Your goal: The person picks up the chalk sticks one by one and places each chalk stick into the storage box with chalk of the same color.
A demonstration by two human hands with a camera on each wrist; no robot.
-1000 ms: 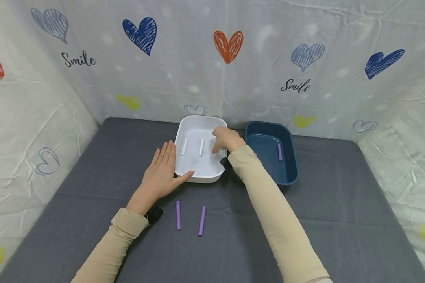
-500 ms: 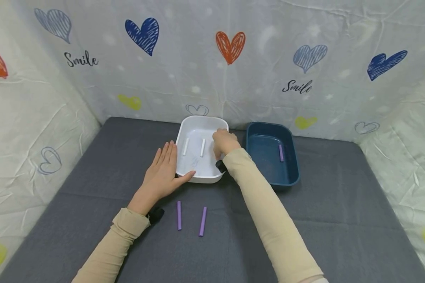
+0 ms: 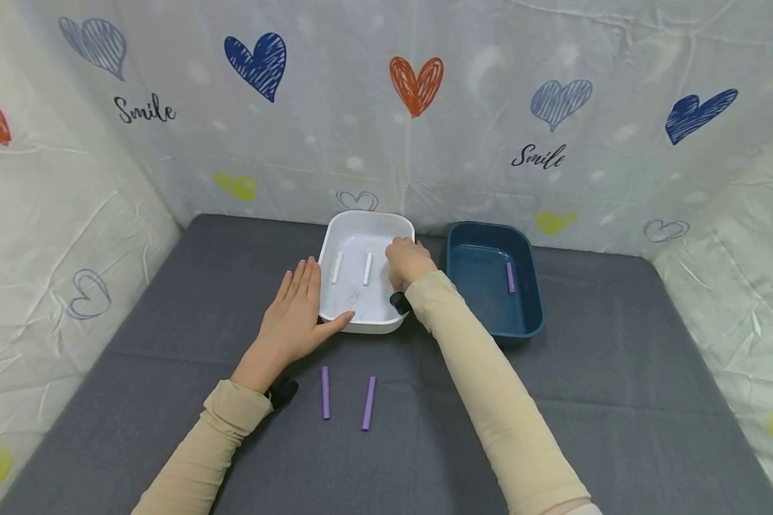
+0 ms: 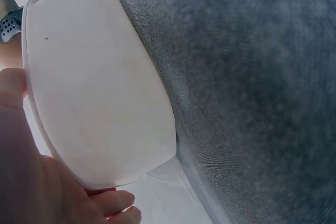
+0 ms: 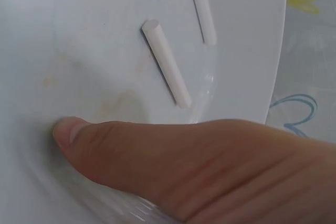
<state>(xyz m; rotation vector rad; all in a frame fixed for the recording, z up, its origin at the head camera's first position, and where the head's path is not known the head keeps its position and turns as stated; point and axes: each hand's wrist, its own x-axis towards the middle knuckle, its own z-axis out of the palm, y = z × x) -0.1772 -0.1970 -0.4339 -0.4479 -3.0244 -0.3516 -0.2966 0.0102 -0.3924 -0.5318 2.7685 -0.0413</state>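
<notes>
Straight-fingered, my left hand (image 3: 290, 315) rests against the left side of the white tray (image 3: 367, 326), its thumb at the near rim. In the left wrist view the tray's outer wall (image 4: 100, 82) fills the space beside that hand. My right hand (image 3: 409, 261) reaches down inside the tray at its right wall. The right wrist view shows its thumb (image 5: 115, 148) low over the tray floor; the other fingers are hidden, and I cannot tell whether they hold anything. Two white chalk sticks lie on the tray floor, one chalk (image 3: 368, 270) nearer the right hand, the other chalk (image 3: 338, 267) farther left.
To the right stands a dark blue tray (image 3: 483, 315) with a purple chalk stick (image 3: 510, 277) in it. Two more purple chalk sticks, a left chalk (image 3: 325, 393) and a right chalk (image 3: 368, 403), lie on the grey cloth (image 3: 592, 429) in front. A patterned curtain (image 3: 322, 129) hangs behind.
The right hand has turned and dropped lower into the white tray along its right side, then held almost still. The left hand and the visible chalk sticks have stayed in place.
</notes>
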